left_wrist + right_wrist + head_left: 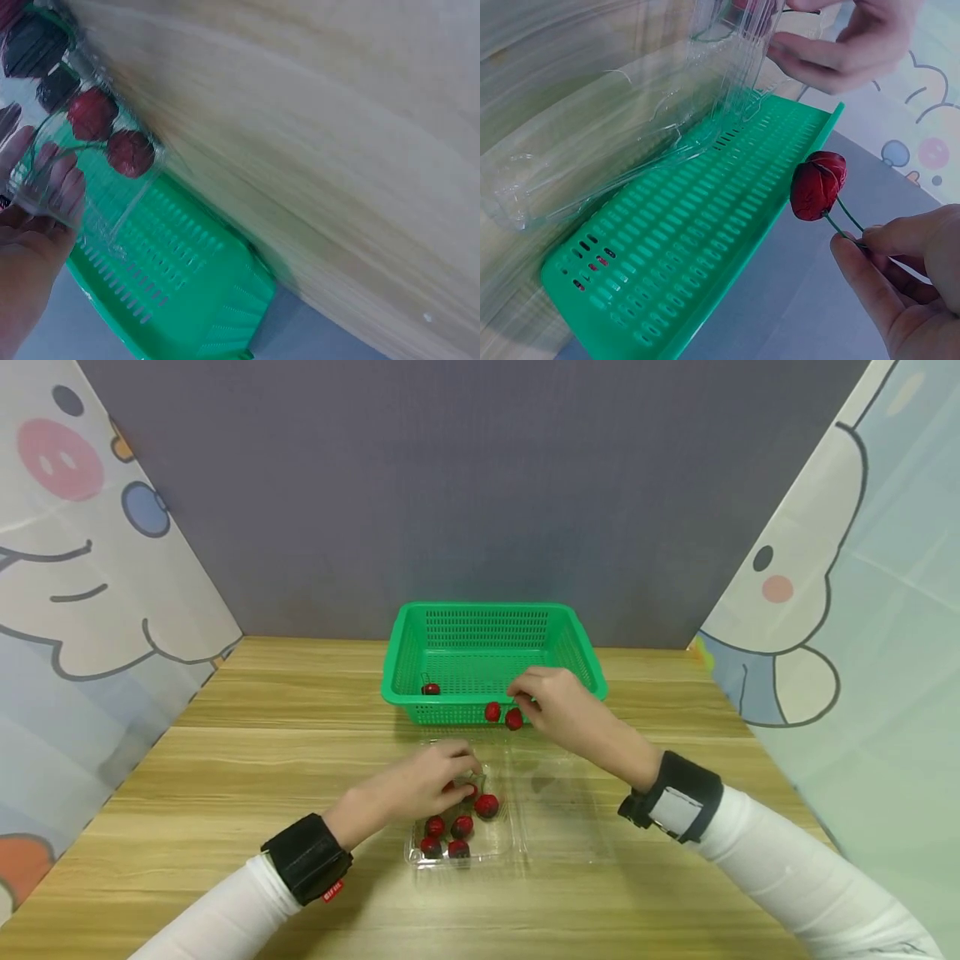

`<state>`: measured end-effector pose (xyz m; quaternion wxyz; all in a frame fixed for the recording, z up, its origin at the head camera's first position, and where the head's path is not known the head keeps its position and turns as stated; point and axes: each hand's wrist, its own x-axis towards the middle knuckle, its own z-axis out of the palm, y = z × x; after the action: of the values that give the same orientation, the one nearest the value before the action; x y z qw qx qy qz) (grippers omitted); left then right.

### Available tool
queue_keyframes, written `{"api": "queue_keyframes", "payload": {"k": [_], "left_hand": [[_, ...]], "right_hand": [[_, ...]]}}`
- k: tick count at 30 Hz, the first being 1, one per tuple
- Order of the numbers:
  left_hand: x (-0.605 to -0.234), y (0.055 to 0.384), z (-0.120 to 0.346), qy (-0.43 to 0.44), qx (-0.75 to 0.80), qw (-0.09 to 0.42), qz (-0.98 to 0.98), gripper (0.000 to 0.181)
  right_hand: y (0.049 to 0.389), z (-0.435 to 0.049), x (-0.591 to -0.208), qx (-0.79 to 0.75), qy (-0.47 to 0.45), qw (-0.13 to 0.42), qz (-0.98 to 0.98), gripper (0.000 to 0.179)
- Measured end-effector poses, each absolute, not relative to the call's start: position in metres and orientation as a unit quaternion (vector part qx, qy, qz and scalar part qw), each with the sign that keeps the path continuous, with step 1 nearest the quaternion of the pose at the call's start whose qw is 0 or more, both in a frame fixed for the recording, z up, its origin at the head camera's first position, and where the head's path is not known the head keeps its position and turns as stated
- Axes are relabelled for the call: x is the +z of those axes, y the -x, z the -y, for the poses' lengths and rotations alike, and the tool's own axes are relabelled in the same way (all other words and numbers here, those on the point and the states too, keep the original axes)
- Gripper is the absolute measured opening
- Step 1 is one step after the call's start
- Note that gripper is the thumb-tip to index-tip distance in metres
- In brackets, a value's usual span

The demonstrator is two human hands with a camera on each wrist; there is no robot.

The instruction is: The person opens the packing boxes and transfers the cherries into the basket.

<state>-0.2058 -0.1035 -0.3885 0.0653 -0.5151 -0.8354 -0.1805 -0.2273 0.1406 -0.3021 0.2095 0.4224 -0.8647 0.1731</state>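
Observation:
My right hand (558, 706) pinches thin green stems between thumb and fingertips. Two red cherries (513, 719) hang from them in front of the green basket's near side. The right wrist view shows one such shiny cherry (819, 186) below the fingertips, its stems gripped. My left hand (431, 779) reaches into a clear plastic box (504, 852) that holds several dark-red cherries (462, 827). Its fingers (56, 169) show through the plastic beside green stems; whether they pinch a stem is unclear. Inside the green basket (487, 608) lies a cherry (431, 689) at the near left.
The box's clear lid (566, 810) lies folded out on its right. The basket stands behind the box, close to a grey back wall (480, 485). Cartoon-printed panels (795, 552) flank the wooden table (300, 710) on both sides.

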Motion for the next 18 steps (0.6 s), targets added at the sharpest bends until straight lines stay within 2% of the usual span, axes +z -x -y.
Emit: {"api": "queue_keyframes", "payload": {"k": [4,11,18], "left_hand": [[-0.390,0.203,0.102,0.514,-0.167,0.039,0.840,0.014],[-0.396,0.202,0.099,0.524,-0.144,0.032,0.839,0.017],[-0.394,0.200,0.098,0.519,-0.136,0.002,0.844,0.014]], "right_hand": [[0.231,-0.142,-0.302,0.178,-0.421,0.213,0.863,0.011],[0.236,-0.146,-0.297,0.177,-0.409,0.215,0.869,0.011],[0.243,-0.148,-0.293,0.180,-0.388,0.224,0.876,0.010]]}}
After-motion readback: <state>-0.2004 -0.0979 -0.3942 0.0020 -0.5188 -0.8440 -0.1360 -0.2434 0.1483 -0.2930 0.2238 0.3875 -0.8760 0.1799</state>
